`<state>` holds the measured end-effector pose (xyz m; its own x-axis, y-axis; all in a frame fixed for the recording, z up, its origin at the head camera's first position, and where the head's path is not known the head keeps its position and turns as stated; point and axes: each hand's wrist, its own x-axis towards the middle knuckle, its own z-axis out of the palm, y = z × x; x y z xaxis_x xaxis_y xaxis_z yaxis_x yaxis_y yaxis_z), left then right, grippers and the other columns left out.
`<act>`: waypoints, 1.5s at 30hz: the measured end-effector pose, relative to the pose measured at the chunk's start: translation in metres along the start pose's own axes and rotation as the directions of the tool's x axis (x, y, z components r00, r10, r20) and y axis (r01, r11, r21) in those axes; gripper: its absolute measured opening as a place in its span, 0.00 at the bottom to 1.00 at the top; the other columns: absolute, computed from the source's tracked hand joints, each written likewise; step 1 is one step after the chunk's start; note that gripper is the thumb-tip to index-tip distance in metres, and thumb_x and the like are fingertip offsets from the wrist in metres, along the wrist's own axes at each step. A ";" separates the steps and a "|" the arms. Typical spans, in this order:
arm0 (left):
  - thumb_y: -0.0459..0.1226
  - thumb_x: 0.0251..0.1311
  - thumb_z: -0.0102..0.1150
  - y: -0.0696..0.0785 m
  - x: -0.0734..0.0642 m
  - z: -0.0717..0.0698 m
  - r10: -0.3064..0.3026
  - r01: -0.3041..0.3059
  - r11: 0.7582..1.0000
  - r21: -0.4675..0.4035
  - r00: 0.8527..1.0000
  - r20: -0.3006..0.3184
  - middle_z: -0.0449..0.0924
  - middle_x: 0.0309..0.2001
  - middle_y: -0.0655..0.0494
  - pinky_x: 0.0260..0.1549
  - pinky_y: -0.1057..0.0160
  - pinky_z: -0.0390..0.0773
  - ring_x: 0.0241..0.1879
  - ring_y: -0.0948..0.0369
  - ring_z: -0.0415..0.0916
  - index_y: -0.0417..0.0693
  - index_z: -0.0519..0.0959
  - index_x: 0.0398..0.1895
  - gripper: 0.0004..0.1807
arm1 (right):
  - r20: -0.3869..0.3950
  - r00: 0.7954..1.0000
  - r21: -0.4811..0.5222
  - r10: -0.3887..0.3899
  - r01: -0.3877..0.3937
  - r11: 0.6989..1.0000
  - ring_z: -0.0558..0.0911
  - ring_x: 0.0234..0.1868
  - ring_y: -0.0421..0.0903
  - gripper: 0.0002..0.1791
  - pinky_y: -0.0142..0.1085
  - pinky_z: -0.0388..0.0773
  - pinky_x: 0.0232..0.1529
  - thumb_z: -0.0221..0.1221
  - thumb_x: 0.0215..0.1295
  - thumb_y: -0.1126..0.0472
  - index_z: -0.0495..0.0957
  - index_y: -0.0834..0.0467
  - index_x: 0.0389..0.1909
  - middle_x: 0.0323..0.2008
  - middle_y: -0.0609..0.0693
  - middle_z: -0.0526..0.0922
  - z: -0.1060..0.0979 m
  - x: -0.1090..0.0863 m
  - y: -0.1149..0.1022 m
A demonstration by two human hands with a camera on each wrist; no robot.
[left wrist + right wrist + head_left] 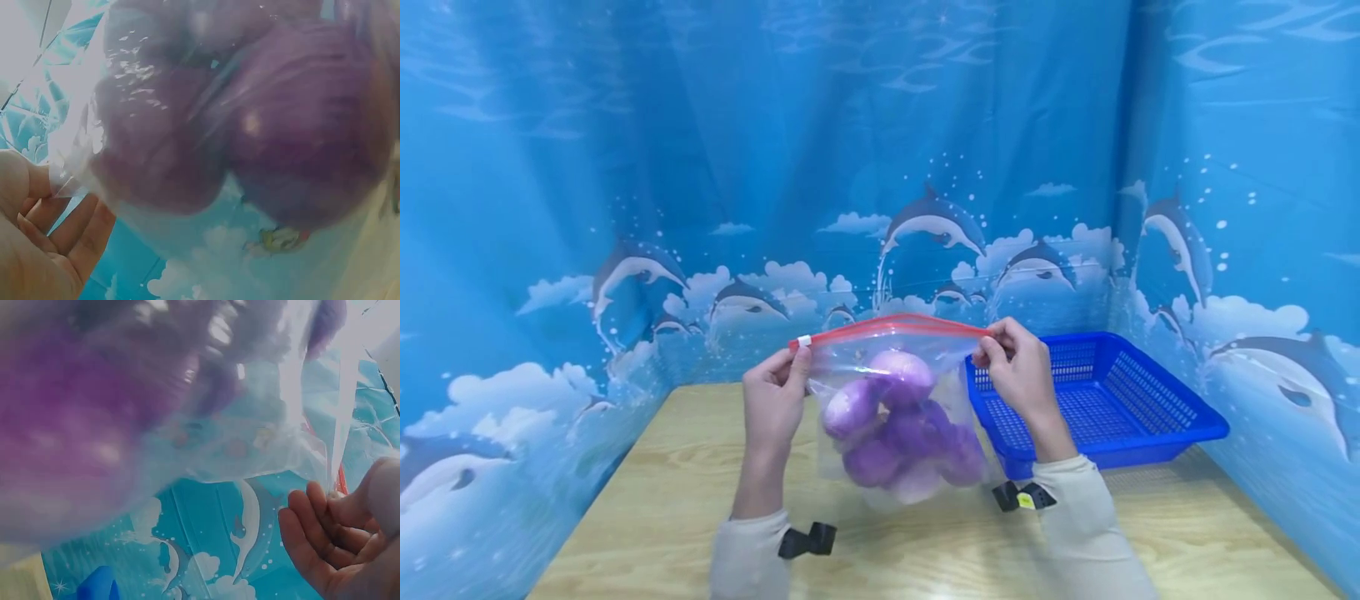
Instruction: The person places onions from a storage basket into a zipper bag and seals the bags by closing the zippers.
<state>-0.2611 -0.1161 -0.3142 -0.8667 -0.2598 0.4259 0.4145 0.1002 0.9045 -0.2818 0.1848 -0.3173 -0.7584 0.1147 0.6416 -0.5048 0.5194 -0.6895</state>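
Note:
A clear zip bag (951, 360) with several purple onions (871, 462) in it hangs above the table, between both hands. Its red zip strip (898, 323) runs along the top, and a white slider (805, 341) sits at the left end. My left hand (775, 400) pinches the bag's top left corner beside the slider, thumb toward me. At the other corner, my right hand (1022, 371) pinches the end of the strip between thumb and fingers. In the left wrist view, an onion (306, 125) bulges against the plastic. The right wrist view shows the bag's far side partly blurred.
A blue plastic basket (1101, 408) with perforated sides stands on the wooden table (662, 500) at the right, just behind my right hand. Blue curtains (820, 125) printed with dolphins enclose the table at the back and sides.

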 end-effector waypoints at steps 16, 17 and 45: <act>0.37 0.76 0.55 -0.026 0.006 -0.001 -0.179 0.166 0.982 0.087 0.966 0.184 0.86 0.51 0.35 0.54 0.54 0.89 0.50 0.49 0.86 0.33 0.82 0.51 0.14 | 0.341 0.939 -0.110 0.044 -0.007 0.994 0.86 0.36 0.48 0.05 0.32 0.81 0.32 0.60 0.74 0.65 0.83 0.60 0.39 0.34 0.55 0.88 0.014 -0.001 0.010; 0.37 0.76 0.55 -0.027 0.007 -0.001 -0.186 0.172 0.981 0.090 0.965 0.186 0.86 0.51 0.34 0.55 0.53 0.89 0.51 0.48 0.86 0.33 0.82 0.51 0.15 | 0.358 0.932 -0.125 0.051 -0.006 0.992 0.85 0.36 0.47 0.05 0.32 0.80 0.32 0.60 0.74 0.64 0.83 0.60 0.39 0.33 0.55 0.88 0.017 -0.001 0.011; 0.36 0.77 0.53 -0.024 0.012 -0.011 -0.239 0.240 0.971 0.007 0.960 0.143 0.84 0.56 0.33 0.44 0.59 0.92 0.47 0.53 0.89 0.36 0.78 0.58 0.15 | 0.245 0.969 -0.165 0.025 0.017 0.986 0.87 0.43 0.52 0.07 0.44 0.88 0.45 0.59 0.74 0.63 0.82 0.60 0.46 0.41 0.58 0.89 0.009 0.002 -0.006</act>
<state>-0.2784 -0.1325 -0.3306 -0.9711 -0.1358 0.1961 0.1922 0.0414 0.9805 -0.2844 0.1747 -0.3150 -0.8485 -0.0836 0.5225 -0.4423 0.6540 -0.6137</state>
